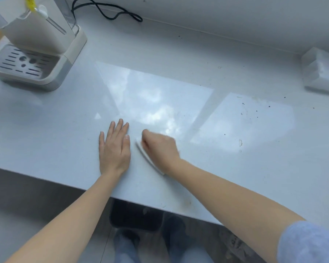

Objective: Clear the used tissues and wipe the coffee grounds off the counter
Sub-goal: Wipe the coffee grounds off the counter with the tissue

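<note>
Near the front edge of the pale counter (46, 141), the left hand (114, 149) is lying flat and open, palm down, holding nothing. Just to its right, the right hand (160, 149) is curling its blurred fingers over a white folded tissue (148, 158), pressing it against the surface. Dark coffee grounds (254, 112) are lying scattered farther right. At the far left, a coffee machine (36, 48) is standing.

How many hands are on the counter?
2. The left hand lies flat near the front edge; the right hand, beside it, presses a white tissue on the counter.
</note>
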